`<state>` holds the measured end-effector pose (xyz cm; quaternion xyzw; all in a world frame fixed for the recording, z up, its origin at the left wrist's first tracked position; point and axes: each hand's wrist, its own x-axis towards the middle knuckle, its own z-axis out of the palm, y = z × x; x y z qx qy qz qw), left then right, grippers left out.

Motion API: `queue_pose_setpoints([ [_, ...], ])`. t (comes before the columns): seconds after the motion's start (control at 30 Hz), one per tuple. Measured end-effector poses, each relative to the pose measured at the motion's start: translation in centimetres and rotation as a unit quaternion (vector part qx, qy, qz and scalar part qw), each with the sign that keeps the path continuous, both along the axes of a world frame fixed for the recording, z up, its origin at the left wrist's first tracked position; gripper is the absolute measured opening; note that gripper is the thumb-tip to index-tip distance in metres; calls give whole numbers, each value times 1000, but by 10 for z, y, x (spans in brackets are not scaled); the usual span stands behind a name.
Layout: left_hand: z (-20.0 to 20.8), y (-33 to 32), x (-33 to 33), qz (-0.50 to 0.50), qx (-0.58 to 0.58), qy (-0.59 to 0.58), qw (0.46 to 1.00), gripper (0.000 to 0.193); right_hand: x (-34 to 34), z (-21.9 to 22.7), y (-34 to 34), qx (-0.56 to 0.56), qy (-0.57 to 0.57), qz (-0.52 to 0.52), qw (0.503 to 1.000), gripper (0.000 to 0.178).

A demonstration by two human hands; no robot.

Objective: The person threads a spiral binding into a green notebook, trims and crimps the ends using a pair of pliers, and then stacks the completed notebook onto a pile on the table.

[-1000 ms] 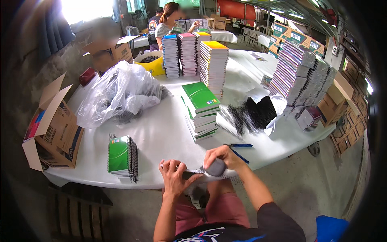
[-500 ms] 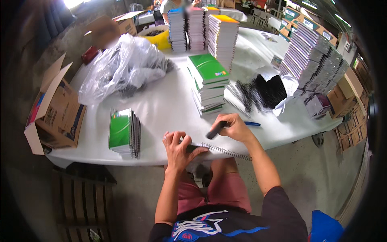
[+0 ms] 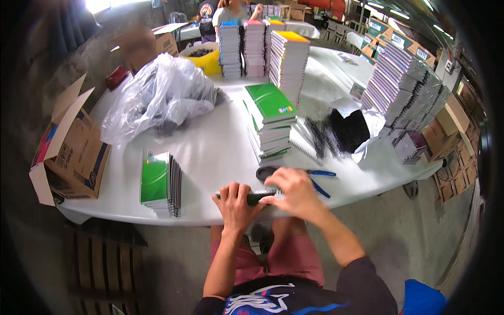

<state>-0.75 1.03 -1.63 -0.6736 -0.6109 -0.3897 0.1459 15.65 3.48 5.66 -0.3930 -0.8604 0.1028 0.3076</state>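
Note:
A green-covered notebook point(image 3: 254, 199) stands nearly edge-on at the table's front edge, its wire spiral partly showing along the top. My left hand point(image 3: 235, 205) is closed around its left part. At the right end, my right hand point(image 3: 296, 193) is closed with the thumb against the notebook, covering most of the spiral; its fingers are slightly blurred. A dark rounded tool point(image 3: 265, 172) lies just beyond the right fingertips. Blue-handled pliers point(image 3: 321, 173) rest behind that hand, their head hidden. Further back rises a stack of green notebooks point(image 3: 269, 102).
At left are a small pile of green spiral notebooks point(image 3: 155, 181), an open carton point(image 3: 79, 152) and a clear plastic bag point(image 3: 163, 94). Loose black spirals point(image 3: 349, 131) lie to the right, before wrapped notebook stacks point(image 3: 415, 89). Another person point(image 3: 227, 17) is behind tall stacks.
My right hand has put the dark tool on the table and moved down-left onto the notebook. The spiral no longer sticks out visibly to the right. The pliers' handles now show more fully.

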Motion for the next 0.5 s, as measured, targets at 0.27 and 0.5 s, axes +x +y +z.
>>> queue_pose_setpoints([
  [0.27,2,-4,4,20,-2,-5,1000,41,-16,-27,-15,107,-47,-70,991,13],
  [0.5,1,-3,-1,7,-22,9,1000,32,-26,-25,-22,89,-24,-97,991,26],
])
